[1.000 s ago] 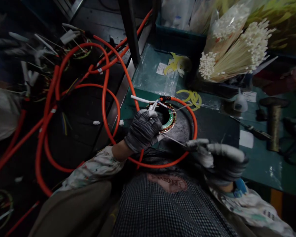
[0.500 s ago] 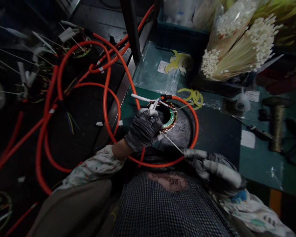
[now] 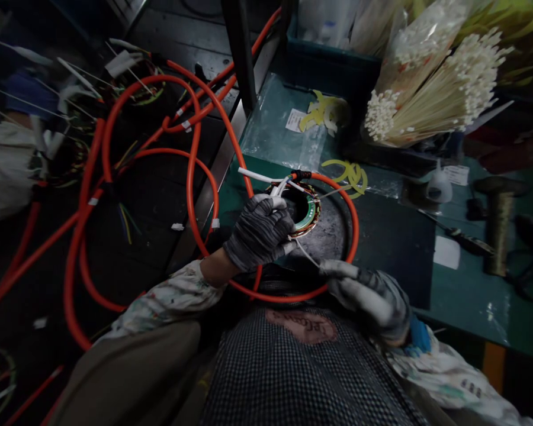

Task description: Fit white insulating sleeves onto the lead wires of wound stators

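Observation:
My left hand (image 3: 260, 231), in a grey knit glove, is closed over the near left rim of a round motor stator (image 3: 308, 208) with copper windings and a green ring. An orange cable (image 3: 337, 201) loops around the stator. White sleeved leads (image 3: 260, 176) stick out past my left fingers. My right hand (image 3: 364, 293), gloved too, pinches the end of a thin white cable tie (image 3: 305, 254) that runs up to the stator under my left hand.
A bundle of white cable ties (image 3: 430, 94) lies at the back right. Yellow tie scraps (image 3: 349, 173) sit on the green bench (image 3: 466, 290). A brass hammer-like tool (image 3: 497, 228) stands at the right. More orange cables (image 3: 115, 177) and stators pile on the dark surface at the left.
My right hand has slid left and back toward my body along the cable tie, closer to the stator. The left hand has stayed put.

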Available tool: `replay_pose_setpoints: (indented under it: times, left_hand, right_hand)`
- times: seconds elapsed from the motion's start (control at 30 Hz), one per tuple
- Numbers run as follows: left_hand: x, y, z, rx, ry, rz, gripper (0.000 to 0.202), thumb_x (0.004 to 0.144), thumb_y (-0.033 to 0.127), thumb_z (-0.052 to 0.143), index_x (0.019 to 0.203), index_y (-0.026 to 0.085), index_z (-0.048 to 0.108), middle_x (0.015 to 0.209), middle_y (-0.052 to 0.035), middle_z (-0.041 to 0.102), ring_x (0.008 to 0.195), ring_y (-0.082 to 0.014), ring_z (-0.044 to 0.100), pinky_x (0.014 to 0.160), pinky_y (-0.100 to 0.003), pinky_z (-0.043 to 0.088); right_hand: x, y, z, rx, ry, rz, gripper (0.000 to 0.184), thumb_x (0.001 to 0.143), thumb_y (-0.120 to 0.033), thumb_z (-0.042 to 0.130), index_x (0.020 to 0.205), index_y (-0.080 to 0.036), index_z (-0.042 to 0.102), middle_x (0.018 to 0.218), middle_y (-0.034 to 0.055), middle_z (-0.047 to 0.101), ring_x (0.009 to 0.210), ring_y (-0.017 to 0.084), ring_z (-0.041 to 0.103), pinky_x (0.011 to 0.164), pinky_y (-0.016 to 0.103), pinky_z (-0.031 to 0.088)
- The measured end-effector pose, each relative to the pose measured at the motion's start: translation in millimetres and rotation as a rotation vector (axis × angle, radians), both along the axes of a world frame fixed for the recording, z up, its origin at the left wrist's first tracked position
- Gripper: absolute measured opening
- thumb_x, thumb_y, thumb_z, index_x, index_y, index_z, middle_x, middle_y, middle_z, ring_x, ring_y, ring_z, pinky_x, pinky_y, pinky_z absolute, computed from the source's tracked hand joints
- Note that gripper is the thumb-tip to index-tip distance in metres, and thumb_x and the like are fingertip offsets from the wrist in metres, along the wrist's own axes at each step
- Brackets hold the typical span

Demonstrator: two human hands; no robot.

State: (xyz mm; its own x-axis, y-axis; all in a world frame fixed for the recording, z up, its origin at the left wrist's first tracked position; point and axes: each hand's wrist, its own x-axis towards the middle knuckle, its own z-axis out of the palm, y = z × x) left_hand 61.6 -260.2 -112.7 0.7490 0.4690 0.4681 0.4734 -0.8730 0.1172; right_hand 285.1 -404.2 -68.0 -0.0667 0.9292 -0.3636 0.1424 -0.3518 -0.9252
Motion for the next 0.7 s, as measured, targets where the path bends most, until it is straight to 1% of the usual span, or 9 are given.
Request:
replay_pose_setpoints:
  times: [0.07, 0.13, 0.23, 0.3, 0.4, 0.47, 0.53, 0.6, 0.7]
  left_hand:
    - [-2.0, 1.5, 1.0, -0.041, -0.015, -0.027, 0.021, 0.096, 0.044, 0.071, 0.098, 0.023, 0.07, 0.11, -0.0056, 0.078, 0.119, -0.0289, 0.069, 0.109, -0.048, 0.051]
    - [-3.8, 2.9, 1.6, -0.098, -0.022, -0.048, 0.017, 0.097, 0.041, 0.07, 0.1, 0.024, 0.071, 0.112, -0.0046, 0.079, 0.12, -0.0284, 0.069, 0.11, -0.049, 0.051]
    - [-5.1, 3.8, 1.0, -0.148, -0.086, -0.084, 0.017, 0.096, 0.04, 0.075, 0.102, 0.024, 0.073, 0.111, -0.0037, 0.081, 0.118, -0.0286, 0.07, 0.108, -0.05, 0.05]
    - [-4.9, 3.7, 0.4, -0.14, -0.134, -0.081, 0.017, 0.095, 0.04, 0.078, 0.099, 0.024, 0.073, 0.108, -0.004, 0.08, 0.117, -0.0286, 0.069, 0.107, -0.05, 0.049]
    - [-4.0, 3.0, -0.2, -0.132, -0.138, -0.045, 0.018, 0.094, 0.041, 0.079, 0.094, 0.024, 0.073, 0.105, -0.0044, 0.077, 0.116, -0.0285, 0.066, 0.108, -0.048, 0.047]
    - [-3.9, 2.8, -0.8, -0.139, -0.112, -0.038, 0.019, 0.094, 0.043, 0.077, 0.094, 0.025, 0.074, 0.105, -0.0042, 0.076, 0.116, -0.0286, 0.065, 0.109, -0.048, 0.046]
    - [-4.1, 2.9, -1.7, -0.149, -0.104, -0.038, 0.019, 0.095, 0.044, 0.076, 0.098, 0.026, 0.075, 0.106, -0.0038, 0.075, 0.117, -0.0289, 0.065, 0.109, -0.049, 0.046]
    - [-4.3, 3.2, -2.5, -0.166, -0.097, -0.031, 0.021, 0.095, 0.046, 0.076, 0.104, 0.027, 0.077, 0.108, -0.0043, 0.075, 0.119, -0.0297, 0.064, 0.109, -0.05, 0.046]
    - [-3.7, 3.7, -1.7, -0.129, -0.096, -0.023, 0.02, 0.094, 0.046, 0.077, 0.099, 0.027, 0.075, 0.104, -0.0043, 0.075, 0.115, -0.0289, 0.066, 0.106, -0.049, 0.049]
  right_hand:
    - [-8.0, 14.5, -14.9, 0.242, -0.275, -0.022, 0.024, 0.092, -0.048, 0.072, 0.102, -0.029, 0.083, 0.085, 0.0081, 0.08, 0.079, 0.027, 0.074, 0.075, 0.043, 0.062]
    - [-13.9, 32.8, -28.4, 0.391, -0.464, -0.075, 0.019, 0.09, -0.045, 0.075, 0.098, -0.03, 0.082, 0.091, 0.0078, 0.081, 0.083, 0.028, 0.076, 0.076, 0.042, 0.063]
    - [-17.3, 60.5, -37.7, 0.499, -0.618, -0.12, 0.03, 0.093, -0.047, 0.075, 0.115, -0.027, 0.08, 0.099, 0.0086, 0.083, 0.084, 0.027, 0.078, 0.074, 0.039, 0.062]
    - [-18.2, 75.8, -36.4, 0.545, -0.678, -0.084, 0.032, 0.095, -0.044, 0.073, 0.12, -0.026, 0.08, 0.1, 0.0093, 0.084, 0.086, 0.028, 0.078, 0.078, 0.04, 0.062]
    - [-20.0, 91.9, -28.6, 0.552, -0.57, -0.012, 0.02, 0.096, -0.036, 0.071, 0.108, -0.026, 0.083, 0.094, 0.0069, 0.084, 0.085, 0.025, 0.078, 0.081, 0.039, 0.063]
    - [-19.7, 98.1, -21.9, 0.522, -0.388, -0.068, 0.017, 0.097, -0.033, 0.069, 0.103, -0.026, 0.083, 0.094, 0.0049, 0.084, 0.085, 0.022, 0.077, 0.082, 0.037, 0.064]
    - [-16.4, 100.8, -14.8, 0.464, -0.215, -0.089, 0.02, 0.1, -0.034, 0.067, 0.105, -0.026, 0.084, 0.101, 0.0044, 0.084, 0.09, 0.021, 0.077, 0.086, 0.037, 0.065]
    - [-10.7, 100.8, -8.8, 0.403, -0.097, 0.008, 0.02, 0.1, -0.036, 0.069, 0.108, -0.026, 0.084, 0.104, 0.0042, 0.084, 0.094, 0.022, 0.078, 0.09, 0.04, 0.065]
    - [-2.9, 97.7, -5.0, 0.367, -0.042, 0.107, 0.014, 0.093, -0.035, 0.08, 0.102, -0.025, 0.084, 0.1, 0.0036, 0.084, 0.091, 0.023, 0.078, 0.088, 0.041, 0.066]
